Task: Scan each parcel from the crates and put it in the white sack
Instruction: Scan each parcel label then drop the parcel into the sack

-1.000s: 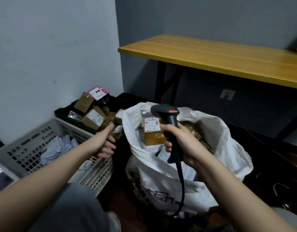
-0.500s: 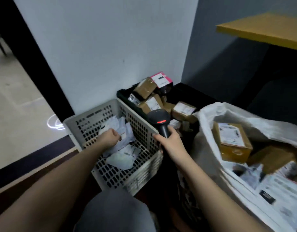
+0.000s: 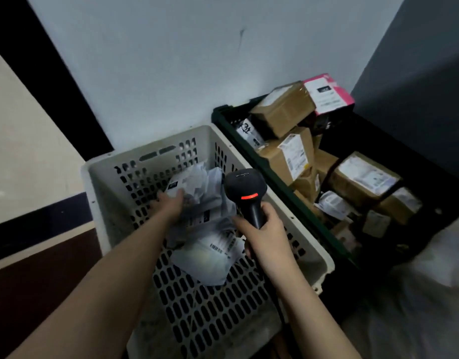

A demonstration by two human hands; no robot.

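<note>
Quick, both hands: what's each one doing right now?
Left hand: grips a soft grey plastic mailer bag in the white perforated crate.
Right hand: holds the black handheld barcode scanner.

Crate (image 3: 112, 174): pale perforated plastic, matt, scuffed. Second crate (image 3: 224, 117): dark plastic. Soft parcels (image 3: 210, 200): thin grey plastic film, crinkled, with paper labels. Boxes (image 3: 282, 110): brown cardboard, taped, slightly glossy. Scanner (image 3: 245, 189): black matt plastic. Wall (image 3: 158, 60): smooth painted.

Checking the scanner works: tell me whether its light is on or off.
On: the scanner, held in the right hand, shows a red bar glowing on its head.
</note>
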